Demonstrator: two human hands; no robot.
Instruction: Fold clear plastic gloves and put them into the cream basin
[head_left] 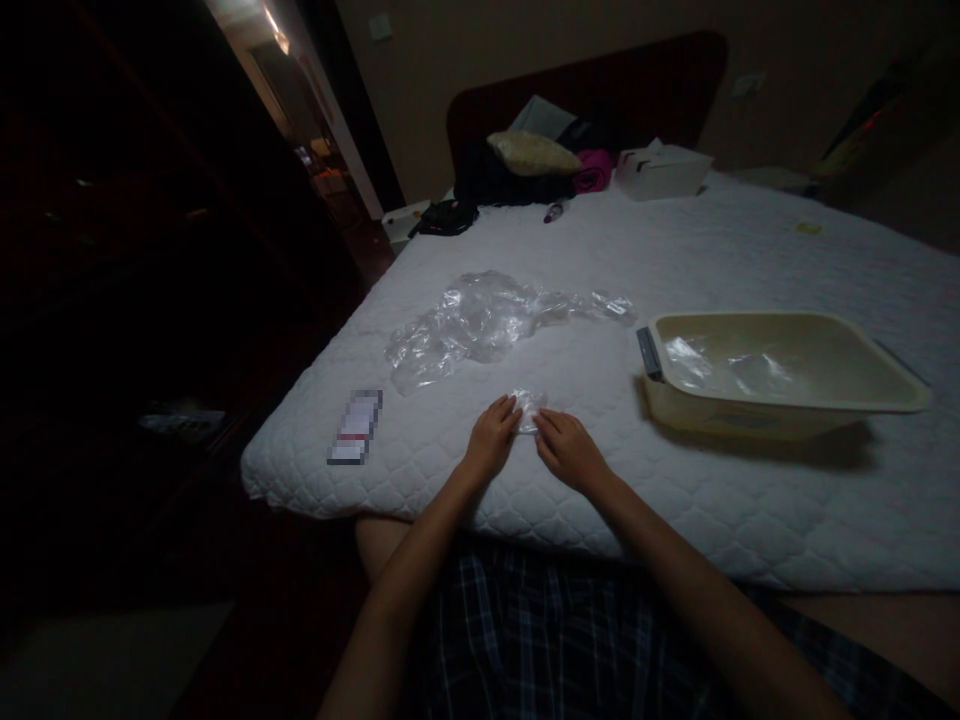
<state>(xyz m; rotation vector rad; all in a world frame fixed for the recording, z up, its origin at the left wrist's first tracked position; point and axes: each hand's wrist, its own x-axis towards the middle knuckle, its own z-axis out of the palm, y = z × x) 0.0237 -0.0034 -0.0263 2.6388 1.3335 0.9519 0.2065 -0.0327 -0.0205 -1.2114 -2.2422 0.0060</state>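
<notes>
A small clear plastic piece (529, 408) lies on the white quilted bed near its front edge, between my two hands. My left hand (492, 437) touches its left side, fingers together and pressed on it. On the other side my right hand (568, 447) has its fingertips on the plastic's right edge. Beyond them a large crumpled clear plastic sheet (484, 318) is spread over the bed. To the right stands a cream basin (757, 408) with grey handles and clear plastic pieces (750, 370) inside.
A phone-like object (357, 428), pixelated, lies at the bed's left front. Toward the headboard (592, 85) are a white box (663, 172), a pale pillow (532, 153), dark cloth, a pink roll (592, 171) and a black bag (447, 217).
</notes>
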